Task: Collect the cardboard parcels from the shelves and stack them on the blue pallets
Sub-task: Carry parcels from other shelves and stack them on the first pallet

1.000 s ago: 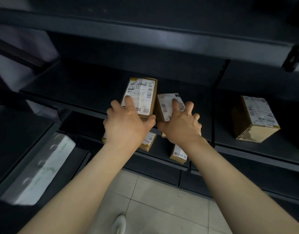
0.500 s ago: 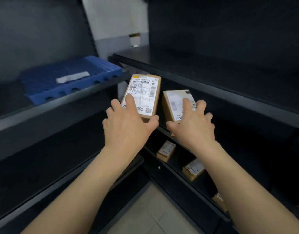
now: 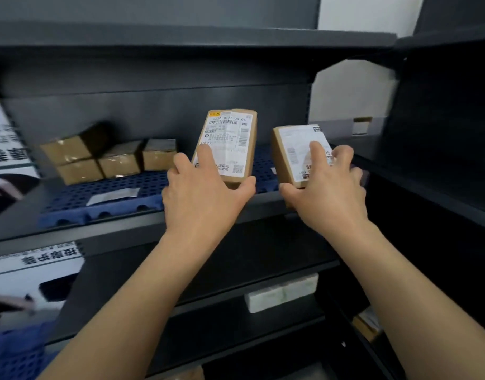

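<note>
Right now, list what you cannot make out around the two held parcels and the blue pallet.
All head view.
- left parcel: near end covered by the left hand.
- right parcel: label blurred, partly under the right hand.
- blue pallet: right end behind the held parcels.
- stacked parcels on it: motion-blurred, any labels unreadable.

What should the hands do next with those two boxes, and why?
Probably lower both onto the blue pallet, beside the stacked boxes. The left hand grips a tall parcel and the right hand a smaller parcel, both held up near the pallet's bare right end.
</note>
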### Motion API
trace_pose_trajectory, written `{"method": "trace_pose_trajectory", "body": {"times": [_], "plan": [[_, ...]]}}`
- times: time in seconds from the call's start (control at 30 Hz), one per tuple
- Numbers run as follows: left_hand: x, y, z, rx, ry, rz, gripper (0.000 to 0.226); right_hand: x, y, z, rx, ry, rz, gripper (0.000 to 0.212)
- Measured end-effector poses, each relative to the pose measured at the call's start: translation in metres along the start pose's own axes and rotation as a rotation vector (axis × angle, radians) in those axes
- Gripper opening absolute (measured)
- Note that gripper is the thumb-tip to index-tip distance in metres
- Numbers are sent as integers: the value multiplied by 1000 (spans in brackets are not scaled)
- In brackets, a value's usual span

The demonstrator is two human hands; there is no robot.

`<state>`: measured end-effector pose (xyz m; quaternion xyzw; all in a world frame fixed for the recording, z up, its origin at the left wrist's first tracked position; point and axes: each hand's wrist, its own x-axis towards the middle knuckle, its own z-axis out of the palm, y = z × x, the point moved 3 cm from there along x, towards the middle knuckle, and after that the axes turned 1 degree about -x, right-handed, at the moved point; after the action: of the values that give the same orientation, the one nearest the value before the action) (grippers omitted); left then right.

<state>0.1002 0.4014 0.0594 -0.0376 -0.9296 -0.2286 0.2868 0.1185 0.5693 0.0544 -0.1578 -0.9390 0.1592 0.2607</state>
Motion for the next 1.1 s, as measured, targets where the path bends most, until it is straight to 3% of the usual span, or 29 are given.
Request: {"method": "trace_pose_trajectory", "body": {"times": [0.5,1.1], "plan": [[56,-162,-53,135,35,-218,83,14,-173,69,60,-84,-204,76],[142,-189,-16,239,95,-283,82,110,-225,124,110,-186,-337,81]]}}
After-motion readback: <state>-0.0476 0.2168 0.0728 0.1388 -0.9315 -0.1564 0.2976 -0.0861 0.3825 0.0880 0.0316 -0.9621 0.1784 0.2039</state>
